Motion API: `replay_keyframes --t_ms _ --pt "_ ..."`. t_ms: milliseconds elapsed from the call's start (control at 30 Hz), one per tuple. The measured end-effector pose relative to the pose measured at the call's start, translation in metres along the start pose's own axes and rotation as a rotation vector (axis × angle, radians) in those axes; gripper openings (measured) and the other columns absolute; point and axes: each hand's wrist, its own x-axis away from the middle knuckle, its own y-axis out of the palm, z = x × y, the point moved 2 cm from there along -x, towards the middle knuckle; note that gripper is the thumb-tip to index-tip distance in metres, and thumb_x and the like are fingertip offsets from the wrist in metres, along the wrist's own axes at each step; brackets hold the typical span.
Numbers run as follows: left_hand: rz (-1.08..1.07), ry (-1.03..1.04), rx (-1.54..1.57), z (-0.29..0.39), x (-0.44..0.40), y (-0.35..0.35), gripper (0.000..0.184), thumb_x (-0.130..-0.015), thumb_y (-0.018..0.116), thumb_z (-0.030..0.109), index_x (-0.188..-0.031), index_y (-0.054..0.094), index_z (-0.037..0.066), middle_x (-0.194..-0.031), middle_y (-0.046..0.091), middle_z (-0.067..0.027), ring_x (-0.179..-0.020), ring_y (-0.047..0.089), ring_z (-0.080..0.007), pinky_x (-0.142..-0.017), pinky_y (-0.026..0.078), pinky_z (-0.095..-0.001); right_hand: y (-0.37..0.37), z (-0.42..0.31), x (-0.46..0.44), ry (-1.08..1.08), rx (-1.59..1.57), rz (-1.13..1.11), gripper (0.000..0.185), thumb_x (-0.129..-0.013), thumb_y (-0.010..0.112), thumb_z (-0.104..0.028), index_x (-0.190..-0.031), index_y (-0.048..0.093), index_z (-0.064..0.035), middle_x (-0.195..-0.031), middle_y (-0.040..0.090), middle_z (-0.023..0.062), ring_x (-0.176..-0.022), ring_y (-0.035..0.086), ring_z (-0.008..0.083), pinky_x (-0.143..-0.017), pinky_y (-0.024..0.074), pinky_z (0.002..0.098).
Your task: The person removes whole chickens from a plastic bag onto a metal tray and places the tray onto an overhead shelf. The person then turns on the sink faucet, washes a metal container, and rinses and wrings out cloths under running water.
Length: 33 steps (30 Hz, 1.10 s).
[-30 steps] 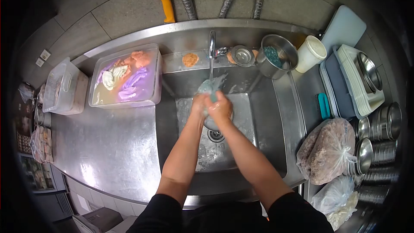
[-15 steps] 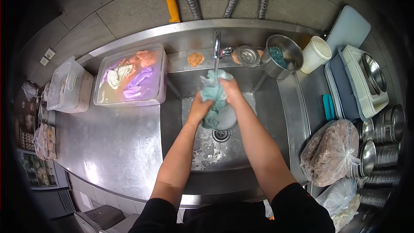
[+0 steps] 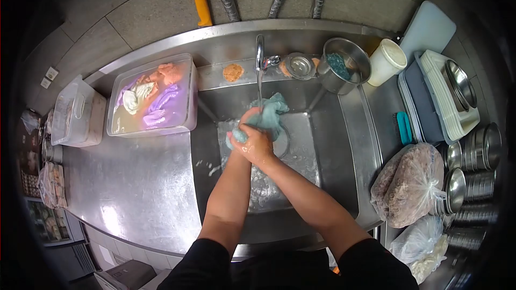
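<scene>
A wet teal cloth (image 3: 272,114) is bunched in both hands over the sink (image 3: 333,145), with one end spreading out beyond the fingers. My right hand (image 3: 257,147) is wrapped around the cloth and crosses in front of my left hand (image 3: 249,115). The left hand grips the cloth too, though most of its fingers are hidden behind the right. Water runs from the tap (image 3: 260,56) onto the cloth. Below it, the curved rim of a round bowl (image 3: 287,142) shows in part.
On the left counter stands a clear tub (image 3: 191,121) holding purple, white and orange cloths in liquid. Behind the sink's right side are a steel pot (image 3: 344,87) and a white container (image 3: 388,67). Bagged food (image 3: 416,185), trays (image 3: 443,102) and steel bowls line the right.
The hands have come together and lower left, the right now crossing over the left. The teal cloth has gone from stretched between them to bunched up. The view has shifted slightly.
</scene>
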Motion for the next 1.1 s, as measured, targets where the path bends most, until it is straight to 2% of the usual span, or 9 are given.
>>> replay_keyframes --t_ms 67,200,500,567,600,700,800,933,1100 --pt "-0.045 0.17 0.773 -0.027 0.0 0.011 0.036 -0.09 0.051 0.038 -0.112 0.056 0.01 -0.108 0.061 -0.0114 -0.093 0.061 -0.0287 -0.083 0.051 -0.0405 -0.009 0.007 -0.006 0.038 0.077 -0.022 0.042 -0.072 0.066 -0.047 -0.101 0.068 -0.0158 -0.095 0.066 0.0191 -0.091 0.062 0.0373 -0.082 0.0481 0.0444" --pt "0.414 -0.203 0.07 0.012 -0.006 0.032 0.03 -0.093 0.048 0.027 -0.111 0.057 0.005 -0.098 0.065 -0.01 -0.086 0.065 -0.021 -0.071 0.054 -0.0346 -0.033 0.026 -0.075 0.131 0.166 0.091 0.041 -0.072 0.065 -0.044 -0.1 0.068 -0.0145 -0.092 0.066 0.0189 -0.087 0.062 0.0384 -0.075 0.05 0.0452" --pt "0.267 0.021 0.204 0.003 -0.009 -0.016 0.03 -0.088 0.055 0.027 -0.108 0.06 0.006 -0.09 0.064 -0.0067 -0.076 0.061 -0.0226 -0.074 0.05 -0.0328 -0.018 0.027 -0.031 0.25 0.009 0.126 0.042 -0.073 0.064 -0.038 -0.106 0.064 -0.012 -0.092 0.065 0.0212 -0.088 0.061 0.0404 -0.078 0.0486 0.0463" --pt "0.394 -0.337 -0.848 0.021 -0.017 -0.006 0.035 -0.083 0.056 0.025 -0.105 0.061 -0.001 -0.099 0.065 -0.0179 -0.093 0.062 -0.0306 -0.083 0.048 -0.0385 -0.029 0.067 -0.051 0.287 0.262 0.044 0.046 -0.074 0.063 -0.03 -0.117 0.056 -0.0132 -0.103 0.063 0.0205 -0.094 0.061 0.0383 -0.082 0.0477 0.045" --pt "0.345 -0.144 -1.301 0.026 -0.016 -0.006 0.034 -0.081 0.054 0.022 -0.105 0.062 -0.001 -0.1 0.064 -0.0231 -0.095 0.062 -0.0358 -0.084 0.047 -0.0397 -0.033 0.088 -0.051 0.289 0.26 0.04 0.046 -0.074 0.063 -0.03 -0.117 0.056 -0.0132 -0.103 0.063 0.0205 -0.094 0.061 0.0383 -0.082 0.0477 0.045" --pt "0.208 -0.153 -1.556 0.083 -0.006 0.066 0.033 -0.079 0.053 0.02 -0.106 0.063 0.003 -0.101 0.064 -0.0224 -0.098 0.06 -0.0386 -0.085 0.046 -0.0416 -0.041 0.104 -0.058 0.078 0.463 0.094 0.064 -0.072 0.063 -0.018 -0.132 0.042 -0.0165 -0.12 0.057 0.0182 -0.107 0.057 0.0346 -0.089 0.0449 0.0418" --pt "0.08 -0.139 -1.558 0.091 -0.015 0.07 0.027 -0.078 0.054 0.012 -0.099 0.065 -0.001 -0.091 0.068 -0.0119 -0.087 0.063 -0.02 -0.08 0.046 -0.0334 -0.044 0.062 -0.049 0.097 0.027 -0.304 0.077 -0.069 0.066 -0.01 -0.139 0.034 -0.0179 -0.132 0.049 0.0147 -0.119 0.049 0.0321 -0.098 0.0401 0.0376" --pt "0.063 0.009 -1.083 0.117 -0.004 0.068 0.025 -0.075 0.046 0.0 -0.092 0.063 -0.003 -0.084 0.064 -0.0033 -0.079 0.058 -0.0127 -0.076 0.045 -0.0249 -0.025 0.091 -0.069 0.252 0.244 -0.521 0.062 -0.071 0.066 -0.022 -0.13 0.049 -0.0161 -0.129 0.051 0.0164 -0.117 0.051 0.0321 -0.097 0.0415 0.0391" --pt "0.241 0.07 -1.031 0.139 0.014 0.029 0.027 -0.078 0.05 0.004 -0.103 0.062 0.0 -0.095 0.065 -0.0078 -0.091 0.059 -0.0159 -0.083 0.043 -0.0264 -0.026 0.091 -0.11 0.242 0.256 -0.636 0.053 -0.073 0.064 -0.029 -0.12 0.058 -0.0062 -0.114 0.062 0.0182 -0.109 0.057 0.0336 -0.093 0.0437 0.0379"
